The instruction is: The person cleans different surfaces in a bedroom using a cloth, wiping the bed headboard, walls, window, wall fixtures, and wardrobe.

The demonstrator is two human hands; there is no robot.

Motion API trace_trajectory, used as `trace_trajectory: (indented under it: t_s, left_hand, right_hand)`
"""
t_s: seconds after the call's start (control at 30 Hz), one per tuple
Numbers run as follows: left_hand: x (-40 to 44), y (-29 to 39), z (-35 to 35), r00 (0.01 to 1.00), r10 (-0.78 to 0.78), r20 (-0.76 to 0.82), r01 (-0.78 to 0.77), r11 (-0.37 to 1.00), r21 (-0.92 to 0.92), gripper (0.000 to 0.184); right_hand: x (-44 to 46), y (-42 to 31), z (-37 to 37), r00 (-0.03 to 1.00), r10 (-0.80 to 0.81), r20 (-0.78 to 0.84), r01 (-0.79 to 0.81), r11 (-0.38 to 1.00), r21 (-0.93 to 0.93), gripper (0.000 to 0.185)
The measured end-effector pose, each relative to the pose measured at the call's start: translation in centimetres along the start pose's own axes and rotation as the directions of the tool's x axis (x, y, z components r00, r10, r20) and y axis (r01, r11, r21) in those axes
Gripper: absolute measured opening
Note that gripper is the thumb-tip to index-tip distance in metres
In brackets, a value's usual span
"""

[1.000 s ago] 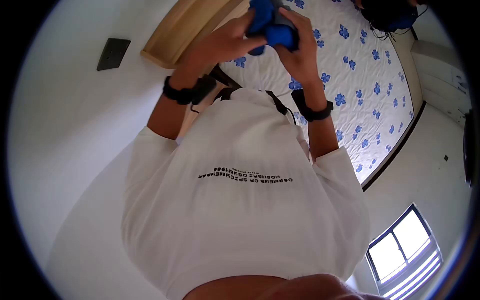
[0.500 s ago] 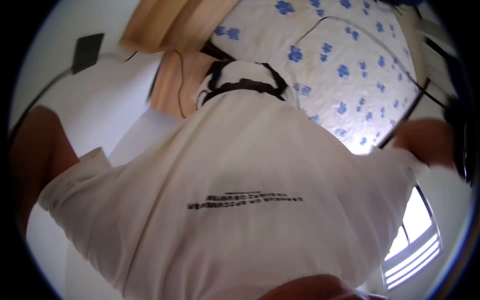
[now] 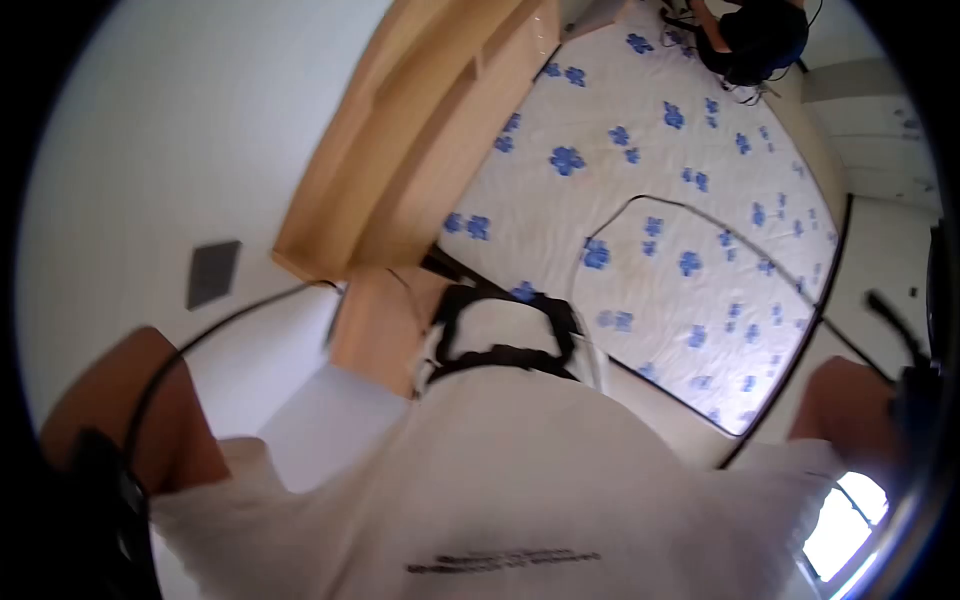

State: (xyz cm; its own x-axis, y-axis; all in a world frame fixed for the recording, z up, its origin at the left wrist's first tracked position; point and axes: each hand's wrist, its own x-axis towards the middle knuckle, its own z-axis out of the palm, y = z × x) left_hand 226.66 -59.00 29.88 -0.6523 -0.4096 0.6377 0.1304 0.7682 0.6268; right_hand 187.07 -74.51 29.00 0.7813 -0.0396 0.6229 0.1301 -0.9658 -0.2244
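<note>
Neither of my hands shows; both arms are bent up and out at the sides, and only the arms below the hands are seen. Dark wrist devices point(image 3: 100, 480) with black cables point(image 3: 165, 370) sit at the left and right edges of the view. My white shirt point(image 3: 500, 470) with dark printed lettering fills the lower middle. A white item with black straps point(image 3: 510, 355) lies at the front of my waist. The blue object is not visible.
A bed with a blue-flowered white cover point(image 3: 620, 180) lies ahead, beside a wooden shelf unit point(image 3: 400, 130). Another person point(image 3: 755, 35) in dark clothing is at the top right. A grey wall plate point(image 3: 213, 274) is at left, and a window point(image 3: 845, 525) at lower right.
My hands, which held a blue object together in front of me, have parted and moved out of view. The view has tilted up, showing more bed, shelf and the other person.
</note>
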Motion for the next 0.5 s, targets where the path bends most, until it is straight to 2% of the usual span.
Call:
trace_trajectory:
  t_s: [0.07, 0.13, 0.27, 0.33, 0.37, 0.4, 0.43, 0.47, 0.5]
  left_hand:
    - [-1.2, 0.2, -0.2, 0.995, 0.045, -0.089, -0.047, 0.999, -0.018, 0.062]
    - [-1.3, 0.7, 0.2, 0.991, 0.080, -0.112, -0.082, 0.996, -0.018, 0.063]
    - [-0.4, 1.5, 0.7, 0.983, 0.107, -0.153, -0.123, 0.987, -0.102, 0.067]
    - [2.2, 1.9, -0.1, 0.969, 0.146, -0.198, -0.181, 0.968, -0.172, 0.068]
    - [3.0, 2.1, -0.3, 0.963, 0.159, -0.217, -0.207, 0.954, -0.218, 0.069]
    - [3.3, 2.0, -0.1, 0.948, 0.182, -0.260, -0.253, 0.929, -0.271, 0.070]
    - [2.9, 2.0, -0.4, 0.907, 0.217, -0.361, -0.344, 0.877, -0.336, 0.071]
    - [2.4, 1.2, -1.0, 0.815, 0.271, -0.512, -0.484, 0.804, -0.346, 0.072]
    - [-1.6, -3.9, -1.9, 0.711, 0.310, -0.631, -0.444, 0.894, -0.062, 0.058]
  right_hand:
    - [0.5, 0.2, 1.1, 0.999, -0.029, 0.035, 0.029, 1.000, 0.001, 0.021]
    - [-0.1, -0.1, 1.8, 0.999, -0.038, 0.022, 0.038, 0.999, -0.023, 0.019]
    - [-2.7, -3.8, 2.6, 0.989, 0.031, -0.147, -0.045, 0.994, -0.099, 0.016]
    - [-3.9, -5.3, 2.4, 0.948, 0.118, -0.296, -0.158, 0.981, -0.113, 0.015]
    - [-5.1, -3.8, 4.0, 0.912, 0.200, -0.358, -0.220, 0.975, -0.015, 0.021]
    - [-6.1, -2.0, 8.2, 0.827, 0.333, -0.453, -0.261, 0.941, 0.217, 0.030]
    - [-6.7, 0.6, 14.7, 0.676, 0.531, -0.511, -0.189, 0.795, 0.577, 0.040]
    - [-6.3, 3.0, 20.0, 0.566, 0.694, -0.444, -0.069, 0.577, 0.814, 0.050]
    - [-7.5, 5.8, 23.6, 0.382, 0.882, -0.276, 0.198, 0.214, 0.957, 0.049]
